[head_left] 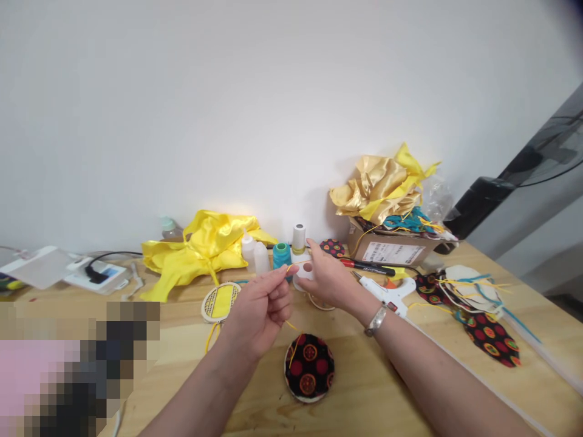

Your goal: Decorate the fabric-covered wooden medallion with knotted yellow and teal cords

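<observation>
My left hand [268, 303] is closed, thumb and forefinger pinching a thin yellow cord [291, 326]. One stretch of the cord runs from the fingertips toward my right hand; another trails down over a round disc [310, 367] covered in black fabric with red and orange circles. My right hand [331, 279] reaches forward, thumb and forefinger apart, beside a white piece with holes [301, 280]. Its other fingers are partly hidden. Just beyond stand a teal thread spool [282, 256] and a small white-capped bottle [299, 238].
Yellow satin [204, 243] lies at the back left near white squeeze bottles [261, 260]. An openwork round frame [220, 302] is left of my hands. On the right are a glue gun [387, 294], a marker [371, 267], a cardboard box [387, 249] of fabric and patterned pieces [492, 340].
</observation>
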Demonstrator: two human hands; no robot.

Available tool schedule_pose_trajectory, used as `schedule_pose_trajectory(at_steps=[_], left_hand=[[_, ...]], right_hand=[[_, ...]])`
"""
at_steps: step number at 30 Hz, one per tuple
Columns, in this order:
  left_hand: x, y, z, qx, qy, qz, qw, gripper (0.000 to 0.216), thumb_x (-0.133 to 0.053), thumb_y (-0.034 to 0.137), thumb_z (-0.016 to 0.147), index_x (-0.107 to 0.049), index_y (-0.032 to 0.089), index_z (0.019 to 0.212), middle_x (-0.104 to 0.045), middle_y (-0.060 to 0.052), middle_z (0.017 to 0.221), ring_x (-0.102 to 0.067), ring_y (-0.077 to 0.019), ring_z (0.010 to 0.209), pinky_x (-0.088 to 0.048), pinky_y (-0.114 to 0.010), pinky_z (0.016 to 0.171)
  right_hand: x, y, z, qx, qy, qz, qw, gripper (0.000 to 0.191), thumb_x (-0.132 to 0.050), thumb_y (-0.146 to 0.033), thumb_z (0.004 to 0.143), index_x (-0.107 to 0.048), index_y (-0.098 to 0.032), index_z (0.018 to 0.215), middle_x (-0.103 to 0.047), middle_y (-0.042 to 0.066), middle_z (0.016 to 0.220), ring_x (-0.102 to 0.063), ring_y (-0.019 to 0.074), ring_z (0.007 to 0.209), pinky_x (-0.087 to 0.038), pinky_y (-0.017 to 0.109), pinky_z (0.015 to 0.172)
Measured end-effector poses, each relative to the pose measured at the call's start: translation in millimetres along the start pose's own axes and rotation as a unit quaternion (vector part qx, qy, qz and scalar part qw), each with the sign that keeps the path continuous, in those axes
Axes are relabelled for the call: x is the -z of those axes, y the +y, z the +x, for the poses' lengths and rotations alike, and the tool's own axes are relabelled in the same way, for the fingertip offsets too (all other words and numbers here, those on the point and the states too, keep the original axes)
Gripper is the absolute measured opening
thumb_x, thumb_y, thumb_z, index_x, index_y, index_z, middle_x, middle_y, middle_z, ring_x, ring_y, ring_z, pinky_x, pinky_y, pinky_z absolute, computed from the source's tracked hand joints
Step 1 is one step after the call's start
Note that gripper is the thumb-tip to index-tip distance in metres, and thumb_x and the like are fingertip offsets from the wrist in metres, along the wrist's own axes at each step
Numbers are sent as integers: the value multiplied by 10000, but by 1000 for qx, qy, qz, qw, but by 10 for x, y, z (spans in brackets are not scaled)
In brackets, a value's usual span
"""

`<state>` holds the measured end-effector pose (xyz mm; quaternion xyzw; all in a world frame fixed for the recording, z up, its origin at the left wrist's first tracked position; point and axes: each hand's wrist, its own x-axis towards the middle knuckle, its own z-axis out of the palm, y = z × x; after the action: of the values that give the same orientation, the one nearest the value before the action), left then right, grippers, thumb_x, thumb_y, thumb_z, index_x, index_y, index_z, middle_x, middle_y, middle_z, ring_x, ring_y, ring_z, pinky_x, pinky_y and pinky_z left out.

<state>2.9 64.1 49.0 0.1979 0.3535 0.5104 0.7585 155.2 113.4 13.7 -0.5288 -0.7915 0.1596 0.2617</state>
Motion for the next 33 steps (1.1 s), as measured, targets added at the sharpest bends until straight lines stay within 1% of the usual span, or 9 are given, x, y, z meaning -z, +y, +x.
schedule_pose_trajectory(at_steps=[2, 5, 10, 13, 16, 20, 22, 28, 33], left_hand=[[5, 7, -21, 5, -7, -14, 1000, 134, -562, 160, 819, -643, 62, 860, -203, 114, 472, -116, -25, 395, -120, -153, 348], [31, 25, -45, -8, -13, -31, 999, 129, -550, 150, 829, -635, 58, 860, -188, 113, 481, -117, -30, 402, -124, -164, 354], [101, 45, -66, -23, -1, -59, 998, 131, -534, 149, 845, -628, 64, 881, -175, 113, 488, -129, -32, 396, -118, -174, 353], [129, 36, -77, -21, 17, -65, 998, 140, -514, 142, 856, -621, 62, 898, -181, 114, 486, -145, -30, 382, -121, -173, 346], [146, 18, -91, -10, 39, -68, 997, 152, -478, 132, 872, -614, 65, 889, -174, 118, 479, -155, -29, 365, -124, -169, 334], [172, -17, -109, 1, 54, -69, 996, 124, -478, 106, 860, -590, 88, 811, -172, 122, 472, -173, -28, 348, -135, -163, 320], [189, -40, -115, 7, 56, -68, 996, 99, -495, 101, 848, -576, 99, 791, -176, 124, 471, -179, -25, 344, -137, -158, 319], [236, -107, -122, 9, 54, -59, 997, 58, -530, 123, 834, -567, 104, 794, -201, 128, 464, -183, -19, 343, -152, -148, 325], [262, -129, -138, 4, 51, -53, 997, 61, -538, 134, 836, -574, 103, 798, -210, 125, 467, -186, -19, 347, -165, -144, 327]], right_hand=[[73, 84, -41, 45, -27, 15, 998, 764, -607, -251, 746, -223, -143, 1398, -630, 119, 1068, -591, 250, 984, -453, 362, 830], [211, 190, -90, 110, -49, 39, 992, 746, -589, -172, 740, -239, -147, 1398, -505, 155, 1280, -515, 234, 1133, -412, 368, 939], [465, 246, -161, 147, -59, 88, 983, 729, -589, -148, 747, -265, -198, 1398, -474, 108, 1333, -466, 212, 1203, -362, 383, 1019], [576, 258, -206, 141, -63, 131, 979, 740, -626, -158, 729, -306, -217, 1393, -453, 93, 1362, -442, 218, 1231, -339, 394, 1043], [631, 286, -243, 125, -72, 214, 966, 705, -663, -150, 704, -396, -243, 1349, -464, 67, 1358, -449, 211, 1226, -339, 387, 1046], [659, 281, -277, 70, -114, 384, 914, 672, -692, -177, 697, -439, -236, 1317, -536, 73, 1284, -534, 195, 1129, -439, 360, 953], [671, 249, -287, 43, -117, 436, 891, 646, -697, -197, 697, -462, -223, 1298, -555, 77, 1265, -554, 189, 1102, -461, 349, 926], [635, 188, -268, -23, -66, 427, 902, 420, -639, -301, 768, -595, -209, 1176, -610, 73, 1205, -575, 199, 1073, -441, 368, 933], [517, 236, -201, -52, -39, 493, 868, 305, -604, -351, 797, -678, -182, 1040, -669, 87, 1098, -610, 198, 987, -438, 369, 908]])
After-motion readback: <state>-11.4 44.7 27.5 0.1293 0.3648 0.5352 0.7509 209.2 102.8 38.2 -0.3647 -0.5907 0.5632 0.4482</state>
